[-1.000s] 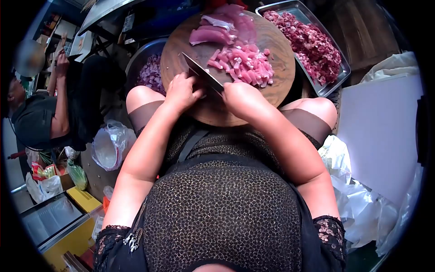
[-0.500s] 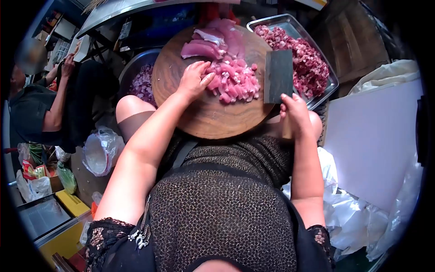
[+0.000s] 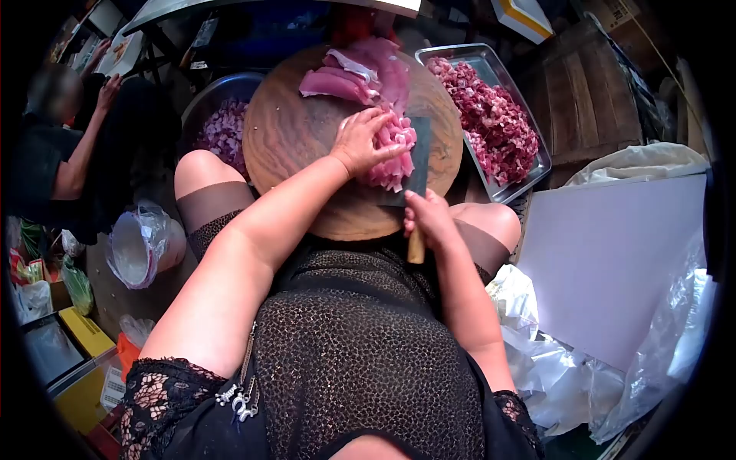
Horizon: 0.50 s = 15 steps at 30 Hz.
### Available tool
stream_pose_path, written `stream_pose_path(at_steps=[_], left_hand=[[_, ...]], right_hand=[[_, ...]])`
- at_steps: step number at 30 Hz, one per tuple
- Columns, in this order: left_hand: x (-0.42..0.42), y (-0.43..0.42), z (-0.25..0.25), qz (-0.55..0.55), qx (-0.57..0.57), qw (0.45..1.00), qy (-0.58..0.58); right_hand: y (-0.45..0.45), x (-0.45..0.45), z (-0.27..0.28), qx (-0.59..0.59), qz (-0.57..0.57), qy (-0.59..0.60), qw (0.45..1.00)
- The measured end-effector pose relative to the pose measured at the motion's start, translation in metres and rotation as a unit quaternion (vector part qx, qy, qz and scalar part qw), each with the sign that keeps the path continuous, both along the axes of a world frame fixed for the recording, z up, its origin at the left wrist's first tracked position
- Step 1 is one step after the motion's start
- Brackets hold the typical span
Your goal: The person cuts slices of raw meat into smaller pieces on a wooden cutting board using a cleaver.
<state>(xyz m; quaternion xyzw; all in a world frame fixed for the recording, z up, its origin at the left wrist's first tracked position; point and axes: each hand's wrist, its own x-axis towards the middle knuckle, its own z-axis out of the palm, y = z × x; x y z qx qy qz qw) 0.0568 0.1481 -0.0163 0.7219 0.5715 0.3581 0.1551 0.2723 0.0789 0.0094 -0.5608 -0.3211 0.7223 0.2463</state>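
Note:
A round wooden chopping board lies across my lap. My left hand cups a pile of cut pink meat pieces, its fingers and thumb curved around them. Wrapped round the wooden handle of a cleaver, my right hand is at the board's near right side. The broad blade lies low along the right side of the pile, against or very close to the pieces. Beyond, larger slabs of meat rest at the board's far side; my left hand partly hides the cut pieces.
A metal tray of chopped red meat is at right. Left of the board stands a metal bowl of chopped meat. A lined bucket, another person, a white panel and plastic sheeting are around me.
The cleaver has moved left from the board's right edge to the pile. My left hand has shifted right onto the pieces, which are now bunched closer together. The view has shifted slightly.

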Motion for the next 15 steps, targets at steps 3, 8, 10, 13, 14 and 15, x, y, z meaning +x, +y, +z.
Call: stream_pose_path(at_steps=[3, 8, 10, 13, 14, 15], left_hand=[[0.005, -0.014, 0.000, 0.032, 0.017, 0.999, -0.036], [-0.011, -0.025, -0.011, 0.093, 0.106, 0.974, -0.179], [-0.029, -0.027, 0.000, 0.130, 0.102, 0.965, -0.204], [-0.075, -0.021, 0.024, 0.162, 0.132, 0.938, -0.277], [-0.098, -0.019, 0.036, 0.155, 0.127, 0.937, -0.286], [-0.123, -0.012, 0.042, 0.160, 0.156, 0.936, -0.274]], right_hand=[[-0.016, -0.023, 0.003, 0.004, 0.009, 0.023, 1.000], [-0.015, -0.051, 0.009, 0.026, 0.035, 0.011, 0.999], [-0.007, -0.073, 0.026, 0.046, 0.063, -0.002, 0.997], [0.010, -0.116, 0.058, 0.099, 0.124, -0.010, 0.987], [0.016, -0.134, 0.067, 0.123, 0.145, -0.002, 0.982], [0.021, -0.153, 0.076, 0.146, 0.165, 0.007, 0.975]])
